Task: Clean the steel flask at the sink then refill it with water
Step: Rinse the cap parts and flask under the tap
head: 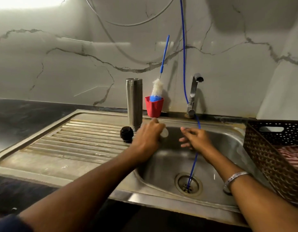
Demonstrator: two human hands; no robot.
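Observation:
The steel flask (134, 102) stands upright at the back of the sink's draining board, its mouth uncovered. Its black cap (126, 134) lies on the ribbed board just in front of it. A bottle brush (157, 88) with a blue handle leans in a red cup (154, 107) to the right of the flask. My left hand (148, 135) hovers at the basin's left rim, closed around a small whitish object (165, 132) that is blurred. My right hand (194, 138) is over the basin, fingers spread, holding nothing. The tap (193, 92) shows no water running.
A thin blue tube (183, 64) hangs from above, past the tap, down into the basin drain (188, 183). A dark woven basket (277, 158) with a striped cloth sits at the sink's right edge. The ribbed draining board (74, 141) lies left, dark counter beyond it.

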